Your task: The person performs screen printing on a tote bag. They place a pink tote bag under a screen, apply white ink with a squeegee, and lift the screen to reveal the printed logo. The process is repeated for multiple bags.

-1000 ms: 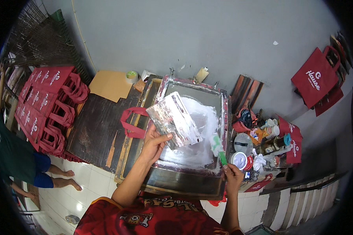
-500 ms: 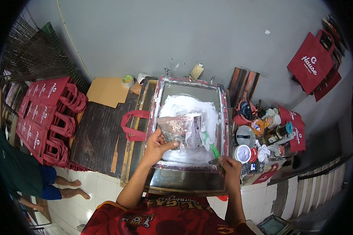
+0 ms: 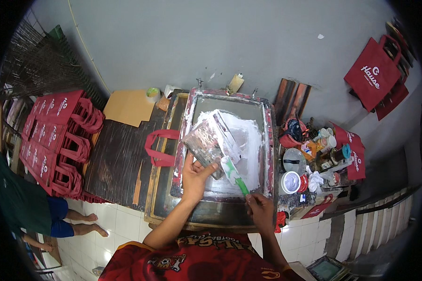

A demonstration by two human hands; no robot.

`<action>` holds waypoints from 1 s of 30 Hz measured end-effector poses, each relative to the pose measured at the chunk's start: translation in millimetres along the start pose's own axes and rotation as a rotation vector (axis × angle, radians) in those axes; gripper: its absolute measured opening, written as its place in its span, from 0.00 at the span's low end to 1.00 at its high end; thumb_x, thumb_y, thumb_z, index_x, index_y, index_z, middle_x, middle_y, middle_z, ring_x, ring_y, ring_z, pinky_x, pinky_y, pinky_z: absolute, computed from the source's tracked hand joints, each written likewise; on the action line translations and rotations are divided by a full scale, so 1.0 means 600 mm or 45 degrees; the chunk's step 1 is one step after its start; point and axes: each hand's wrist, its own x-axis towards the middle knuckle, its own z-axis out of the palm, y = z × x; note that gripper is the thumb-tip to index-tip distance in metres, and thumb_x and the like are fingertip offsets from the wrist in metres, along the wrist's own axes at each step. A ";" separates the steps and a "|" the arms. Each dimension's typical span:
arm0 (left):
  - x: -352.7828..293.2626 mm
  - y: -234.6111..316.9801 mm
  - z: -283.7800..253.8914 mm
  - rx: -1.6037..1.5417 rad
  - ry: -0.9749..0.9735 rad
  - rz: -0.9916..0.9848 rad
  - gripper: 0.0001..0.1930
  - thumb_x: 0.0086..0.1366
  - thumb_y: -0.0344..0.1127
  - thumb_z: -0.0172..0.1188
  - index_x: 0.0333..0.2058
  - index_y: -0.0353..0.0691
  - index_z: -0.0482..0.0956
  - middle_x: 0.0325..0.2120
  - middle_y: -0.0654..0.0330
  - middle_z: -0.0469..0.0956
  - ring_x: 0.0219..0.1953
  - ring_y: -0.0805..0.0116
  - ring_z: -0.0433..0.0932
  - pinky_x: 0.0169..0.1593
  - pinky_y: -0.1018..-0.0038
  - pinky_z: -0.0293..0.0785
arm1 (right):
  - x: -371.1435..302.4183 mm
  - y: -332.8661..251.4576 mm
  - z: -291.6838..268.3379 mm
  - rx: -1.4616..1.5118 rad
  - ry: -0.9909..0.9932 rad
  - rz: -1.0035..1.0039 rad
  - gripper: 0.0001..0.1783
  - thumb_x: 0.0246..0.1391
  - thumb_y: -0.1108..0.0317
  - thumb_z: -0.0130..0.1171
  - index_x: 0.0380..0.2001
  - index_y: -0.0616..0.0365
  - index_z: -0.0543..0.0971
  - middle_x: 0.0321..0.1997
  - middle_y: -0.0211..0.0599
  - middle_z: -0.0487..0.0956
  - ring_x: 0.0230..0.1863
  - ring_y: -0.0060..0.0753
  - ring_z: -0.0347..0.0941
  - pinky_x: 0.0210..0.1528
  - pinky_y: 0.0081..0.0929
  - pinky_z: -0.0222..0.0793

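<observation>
My left hand (image 3: 194, 181) grips a worn screen-printing squeegee (image 3: 201, 141), tilted, its blade edge smeared with white ink. In my right hand (image 3: 260, 208) is an ink spatula (image 3: 242, 184) with a green handle; its white-coated blade lies close to the squeegee's lower right corner. I cannot tell if the two touch. Both are over a screen-printing frame (image 3: 270, 140), where white ink (image 3: 249, 133) is spread across the mesh. From under the frame's left side sticks out the red handle (image 3: 160, 134) of a bag.
Stacked red bags (image 3: 47, 136) lie at the left, beside a brown board (image 3: 129, 107). A tub of white ink (image 3: 290, 182), jars and rags crowd the right side. A clamp (image 3: 199, 84) holds the frame's back edge. At far left stands a person in a green shirt (image 3: 23, 201).
The squeegee has turned so its inked edge slants up to the left. My right hand has moved left, bringing the spatula to the squeegee's lower corner.
</observation>
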 end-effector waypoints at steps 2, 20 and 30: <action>-0.010 -0.010 -0.005 0.113 -0.035 -0.027 0.29 0.63 0.16 0.64 0.60 0.37 0.67 0.46 0.55 0.84 0.45 0.73 0.82 0.50 0.77 0.77 | 0.007 0.011 0.009 0.166 -0.031 0.026 0.14 0.65 0.63 0.63 0.39 0.66 0.85 0.24 0.30 0.79 0.20 0.16 0.70 0.24 0.20 0.64; -0.039 -0.009 0.001 0.310 -0.085 -0.035 0.22 0.62 0.20 0.68 0.53 0.37 0.73 0.34 0.66 0.81 0.30 0.84 0.72 0.34 0.84 0.65 | 0.014 -0.074 -0.002 0.352 0.020 -0.001 0.14 0.66 0.60 0.61 0.36 0.63 0.84 0.23 0.29 0.78 0.18 0.17 0.69 0.18 0.19 0.59; -0.028 0.024 -0.039 0.195 0.003 0.054 0.30 0.59 0.16 0.66 0.59 0.35 0.70 0.45 0.59 0.82 0.45 0.73 0.81 0.52 0.77 0.75 | 0.001 0.058 -0.227 -0.028 0.670 -0.378 0.07 0.62 0.73 0.64 0.41 0.64 0.83 0.32 0.34 0.81 0.29 0.23 0.75 0.32 0.22 0.70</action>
